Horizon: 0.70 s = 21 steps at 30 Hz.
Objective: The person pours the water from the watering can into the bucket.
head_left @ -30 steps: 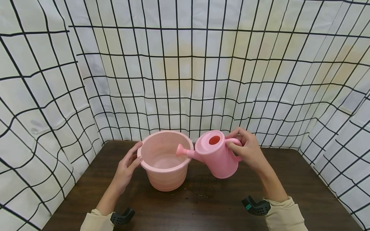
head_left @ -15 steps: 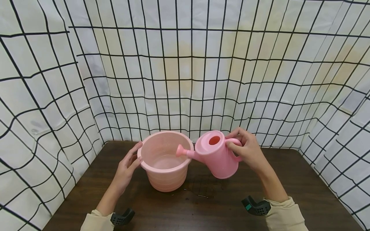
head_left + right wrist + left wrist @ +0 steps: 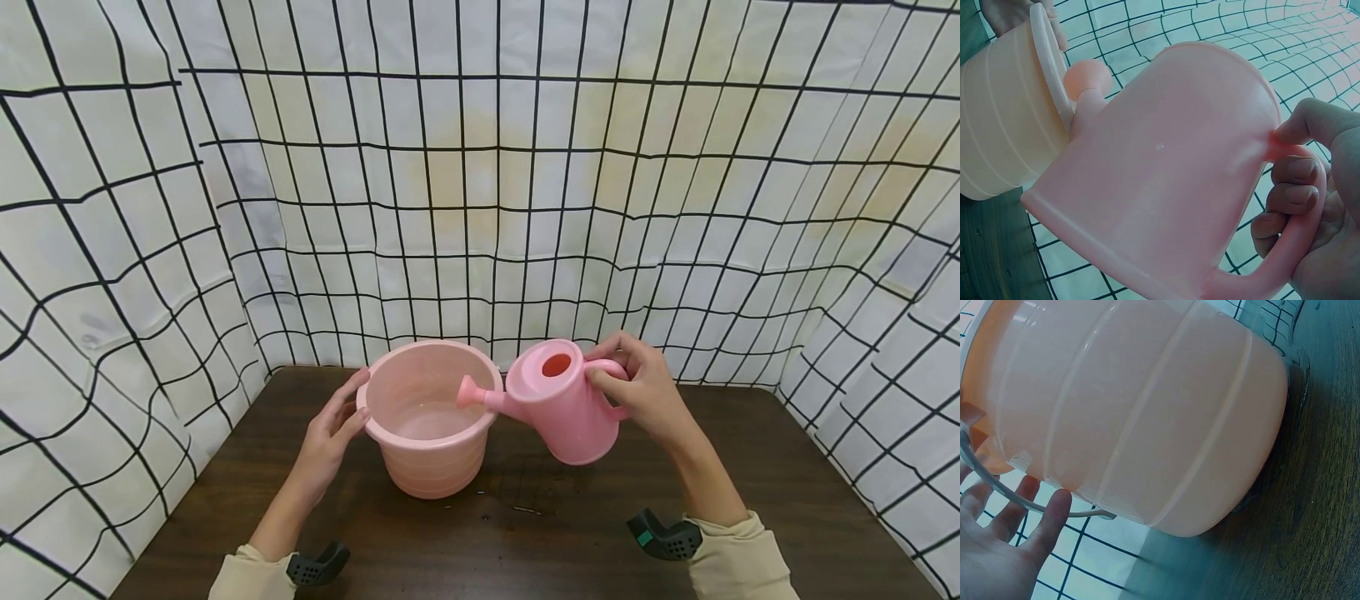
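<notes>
A pale pink plastic bucket (image 3: 435,454) stands upright on the table. At its left side my left hand (image 3: 330,429) holds the rim, thumb and fingers spread along it. In the left wrist view the thumb (image 3: 1054,515) crosses a thin curved handle (image 3: 1004,490) on the bucket's side. My right hand (image 3: 637,387) grips the handle of a pink watering can (image 3: 570,425), fingers curled through the loop and thumb on top. The can leans toward the bucket, its flared spout (image 3: 471,392) reaching over the rim into the opening. No stream shows from the spout.
Small wet drops and streaks (image 3: 525,509) lie on the dark wooden table (image 3: 480,567) in front of the bucket. White cloth with black grid lines (image 3: 517,208) hangs behind and on both sides. Each wrist wears a black strap device (image 3: 667,537).
</notes>
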Motion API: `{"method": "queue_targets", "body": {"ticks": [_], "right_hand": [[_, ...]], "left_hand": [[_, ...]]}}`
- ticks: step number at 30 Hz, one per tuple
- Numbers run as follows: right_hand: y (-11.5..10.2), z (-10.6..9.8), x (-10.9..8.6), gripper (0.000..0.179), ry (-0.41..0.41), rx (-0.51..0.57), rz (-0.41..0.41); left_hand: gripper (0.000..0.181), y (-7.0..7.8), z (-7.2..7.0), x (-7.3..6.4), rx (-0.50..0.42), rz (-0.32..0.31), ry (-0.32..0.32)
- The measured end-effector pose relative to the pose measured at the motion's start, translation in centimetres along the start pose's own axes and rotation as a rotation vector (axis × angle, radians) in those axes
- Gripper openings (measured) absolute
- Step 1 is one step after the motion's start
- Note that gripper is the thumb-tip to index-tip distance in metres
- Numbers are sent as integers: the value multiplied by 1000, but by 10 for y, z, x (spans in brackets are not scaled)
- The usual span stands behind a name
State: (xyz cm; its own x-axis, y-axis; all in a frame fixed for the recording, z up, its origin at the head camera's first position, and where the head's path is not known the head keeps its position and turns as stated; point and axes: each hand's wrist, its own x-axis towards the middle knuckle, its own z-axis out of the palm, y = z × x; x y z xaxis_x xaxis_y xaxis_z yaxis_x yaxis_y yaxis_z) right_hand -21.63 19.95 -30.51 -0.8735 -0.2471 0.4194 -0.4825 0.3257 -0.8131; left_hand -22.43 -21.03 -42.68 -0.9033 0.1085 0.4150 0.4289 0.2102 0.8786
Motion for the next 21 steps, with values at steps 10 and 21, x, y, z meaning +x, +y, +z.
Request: {"method": "queue_targets", "body": {"ticks": [10,21], "right_hand": [[0,0,0,17,-1,0,0],[2,-1,0,15,-3,3,-8]], "left_hand": [[51,0,0,0,-6,4,-1],[51,0,0,0,-14,6,-3]]}}
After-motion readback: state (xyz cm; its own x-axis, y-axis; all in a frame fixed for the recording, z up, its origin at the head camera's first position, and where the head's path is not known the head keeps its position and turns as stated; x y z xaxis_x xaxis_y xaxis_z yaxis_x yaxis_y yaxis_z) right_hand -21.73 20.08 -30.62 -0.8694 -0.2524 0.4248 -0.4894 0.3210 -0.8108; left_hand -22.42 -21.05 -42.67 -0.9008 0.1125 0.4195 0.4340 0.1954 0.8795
